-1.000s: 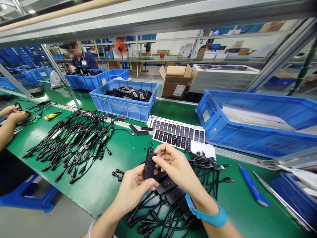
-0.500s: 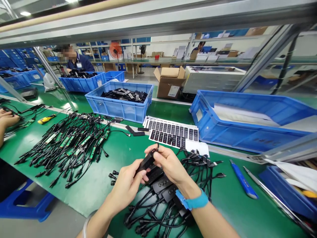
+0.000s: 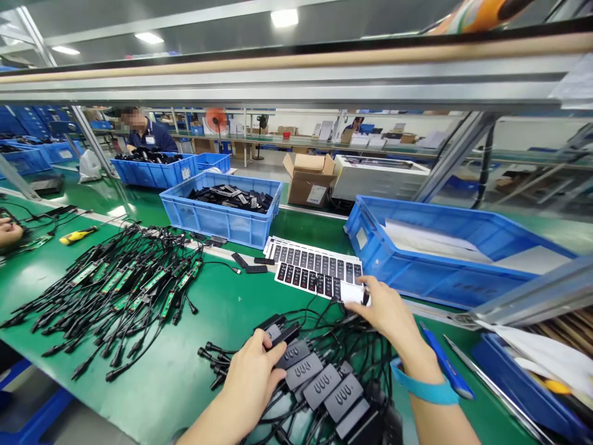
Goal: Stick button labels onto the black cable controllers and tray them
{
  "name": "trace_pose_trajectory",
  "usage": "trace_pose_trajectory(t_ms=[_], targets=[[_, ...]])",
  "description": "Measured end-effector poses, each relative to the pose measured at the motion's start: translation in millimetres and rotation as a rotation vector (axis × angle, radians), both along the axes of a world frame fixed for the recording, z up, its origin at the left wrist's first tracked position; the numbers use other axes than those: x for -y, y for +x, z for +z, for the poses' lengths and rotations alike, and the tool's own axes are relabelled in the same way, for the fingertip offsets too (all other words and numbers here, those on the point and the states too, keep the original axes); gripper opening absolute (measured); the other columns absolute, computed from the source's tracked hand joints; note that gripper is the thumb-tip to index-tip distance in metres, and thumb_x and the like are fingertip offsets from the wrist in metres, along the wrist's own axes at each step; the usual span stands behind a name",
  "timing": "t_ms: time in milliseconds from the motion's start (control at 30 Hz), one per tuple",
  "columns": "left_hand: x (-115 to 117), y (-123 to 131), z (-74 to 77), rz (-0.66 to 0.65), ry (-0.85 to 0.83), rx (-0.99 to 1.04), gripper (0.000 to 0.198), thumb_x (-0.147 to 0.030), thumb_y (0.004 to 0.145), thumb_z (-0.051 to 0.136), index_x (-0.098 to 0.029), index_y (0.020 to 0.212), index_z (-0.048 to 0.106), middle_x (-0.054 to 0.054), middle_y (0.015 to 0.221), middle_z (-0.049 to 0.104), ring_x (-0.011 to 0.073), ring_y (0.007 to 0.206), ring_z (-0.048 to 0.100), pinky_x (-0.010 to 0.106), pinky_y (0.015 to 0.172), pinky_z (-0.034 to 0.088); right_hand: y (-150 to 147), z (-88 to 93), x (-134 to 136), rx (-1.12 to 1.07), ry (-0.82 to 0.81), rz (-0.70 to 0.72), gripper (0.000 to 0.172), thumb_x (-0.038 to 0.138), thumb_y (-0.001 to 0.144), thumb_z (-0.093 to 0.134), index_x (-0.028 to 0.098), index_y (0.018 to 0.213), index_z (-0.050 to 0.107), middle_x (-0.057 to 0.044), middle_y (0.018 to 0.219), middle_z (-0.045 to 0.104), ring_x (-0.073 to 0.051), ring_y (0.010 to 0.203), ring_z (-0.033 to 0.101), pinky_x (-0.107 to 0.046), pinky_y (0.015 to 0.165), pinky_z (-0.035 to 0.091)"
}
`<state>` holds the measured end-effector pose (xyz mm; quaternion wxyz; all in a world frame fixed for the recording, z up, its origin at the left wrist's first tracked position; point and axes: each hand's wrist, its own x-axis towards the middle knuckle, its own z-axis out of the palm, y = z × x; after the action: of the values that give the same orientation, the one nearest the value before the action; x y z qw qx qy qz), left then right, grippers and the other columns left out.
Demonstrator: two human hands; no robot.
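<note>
My left hand [image 3: 252, 377] is closed on a narrow black controller box [image 3: 288, 334], low over a row of similar boxes. My right hand [image 3: 386, 312] is at the blank white corner of the label sheet [image 3: 319, 272], thumb and fingers curled toward each other. A small dark thing shows between those fingers, too little of it to name. Below and between my hands lie several black controller boxes [image 3: 319, 386] with three raised marks each, their black cables [image 3: 338, 321] spreading behind them and their round connectors [image 3: 208, 352] sticking out to the left.
Left lies a pile of cabled green circuit boards [image 3: 151, 281], with a yellow screwdriver [image 3: 78, 235] behind it. A blue bin [image 3: 222, 216] holds black casings; another blue bin [image 3: 398, 259] holds white sheets. A blue cutter [image 3: 447, 364] and tweezers [image 3: 491, 383] lie right. Another person's hand [image 3: 9, 233] shows far left.
Both hands were together on the black controller box, held up. My left hand has lowered it to the row of boxes; my right hand has moved off right and forward to the label sheet.
</note>
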<state>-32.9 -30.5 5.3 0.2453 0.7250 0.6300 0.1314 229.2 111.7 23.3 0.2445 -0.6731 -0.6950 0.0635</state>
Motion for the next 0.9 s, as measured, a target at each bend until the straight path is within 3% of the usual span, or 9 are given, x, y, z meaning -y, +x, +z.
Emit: trace_pose_trajectory(t_ms=[100, 200, 300, 433, 500, 633, 767, 833, 900], targets=[[2.6, -2.1, 8.0, -0.046, -0.017, -0.006, 0.047, -0.022, 0.082, 0.067, -0.028, 0.128, 0.061, 0.009, 0.115, 0.056, 0.0276, 0.107, 0.057, 0.040, 0.091, 0.051, -24.0, 5.2, -8.9, 0.358, 0.039, 0.059, 0.071, 0.026, 0.061, 0.082, 0.013, 0.125, 0.054, -0.028, 0.122, 0.056, -0.049, 0.114, 0.051, -0.056, 0.082, 0.046], [1.4, -15.4, 15.7, -0.069, -0.011, 0.067, 0.044, -0.022, 0.083, 0.066, -0.028, 0.126, 0.061, 0.007, 0.114, 0.058, 0.0241, 0.102, 0.059, 0.036, 0.091, 0.051, -82.5, 10.1, -32.8, 0.316, -0.064, 0.526, 0.038, 0.021, 0.085, 0.062, 0.016, 0.122, 0.060, -0.021, 0.122, 0.061, -0.037, 0.115, 0.056, -0.048, 0.092, 0.045], [-3.6, -41.2, 16.7, 0.018, 0.036, 0.038, 0.040, -0.022, 0.086, 0.062, -0.027, 0.126, 0.061, 0.006, 0.111, 0.060, 0.0220, 0.100, 0.062, 0.033, 0.090, 0.051, -147.7, 2.2, -60.2, 0.276, -0.117, 0.749, 0.028, 0.013, 0.089, 0.053, 0.016, 0.113, 0.066, -0.014, 0.113, 0.067, -0.027, 0.109, 0.062, -0.035, 0.095, 0.045], [-13.3, -88.7, 7.5, 0.243, 0.136, -0.199, 0.038, -0.021, 0.088, 0.057, -0.024, 0.125, 0.059, 0.006, 0.107, 0.063, 0.0206, 0.096, 0.064, 0.029, 0.085, 0.051, -201.9, -19.8, -75.1, 0.268, -0.121, 0.875, 0.048, 0.006, 0.083, 0.057, 0.018, 0.129, 0.058, -0.012, 0.122, 0.064, -0.024, 0.110, 0.062, -0.032, 0.094, 0.046], [-18.1, -114.0, 2.3, 0.422, 0.198, -0.335, 0.039, -0.018, 0.088, 0.054, -0.018, 0.127, 0.057, 0.010, 0.107, 0.062, 0.0241, 0.098, 0.063, 0.032, 0.082, 0.051, -211.4, -27.9, -72.6, 0.263, -0.121, 0.895, 0.046, 0.004, 0.083, 0.055, 0.018, 0.127, 0.059, -0.013, 0.122, 0.063, -0.025, 0.104, 0.065, -0.033, 0.089, 0.049], [-24.2, -158.3, -3.2, 0.712, 0.241, -0.439, 0.038, -0.017, 0.088, 0.046, -0.005, 0.123, 0.052, 0.024, 0.108, 0.058, 0.0351, 0.099, 0.059, 0.045, 0.079, 0.050, -207.1, -26.3, -59.5, 0.223, -0.110, 0.885, 0.024, 0.006, 0.084, 0.055, 0.015, 0.101, 0.069, -0.016, 0.110, 0.063, -0.026, 0.084, 0.068, -0.036, 0.076, 0.051], [-24.5, -181.7, -2.5, 0.755, 0.213, -0.357, 0.018, -0.027, 0.084, 0.053, -0.012, 0.091, 0.060, 0.018, 0.087, 0.063, 0.0354, 0.089, 0.063, 0.042, 0.073, 0.050, -187.2, -5.0, -37.9, 0.105, -0.057, 0.871, 0.020, 0.015, 0.093, 0.049, 0.019, 0.098, 0.068, -0.010, 0.101, 0.063, -0.024, 0.092, 0.065, -0.035, 0.082, 0.050], [-23.3, -180.6, 0.9, 0.748, 0.225, -0.272, 0.020, -0.033, 0.087, 0.049, -0.015, 0.092, 0.057, 0.015, 0.086, 0.063, 0.0330, 0.086, 0.065, 0.040, 0.071, 0.050, -174.9, 7.3, -20.9, -0.061, -0.025, 0.846, 0.021, 0.019, 0.095, 0.046, 0.020, 0.100, 0.066, -0.008, 0.098, 0.064, -0.021, 0.091, 0.063, -0.034, 0.081, 0.051], [-21.4, -169.3, 7.5, 0.719, 0.244, -0.166, 0.028, -0.039, 0.092, 0.041, -0.017, 0.105, 0.051, 0.009, 0.085, 0.063, 0.0271, 0.079, 0.067, 0.036, 0.068, 0.051, -163.1, 17.9, -0.3, -0.343, -0.042, 0.792, 0.019, 0.025, 0.095, 0.047, 0.021, 0.101, 0.064, -0.006, 0.092, 0.063, -0.020, 0.081, 0.063, -0.031, 0.068, 0.052]])
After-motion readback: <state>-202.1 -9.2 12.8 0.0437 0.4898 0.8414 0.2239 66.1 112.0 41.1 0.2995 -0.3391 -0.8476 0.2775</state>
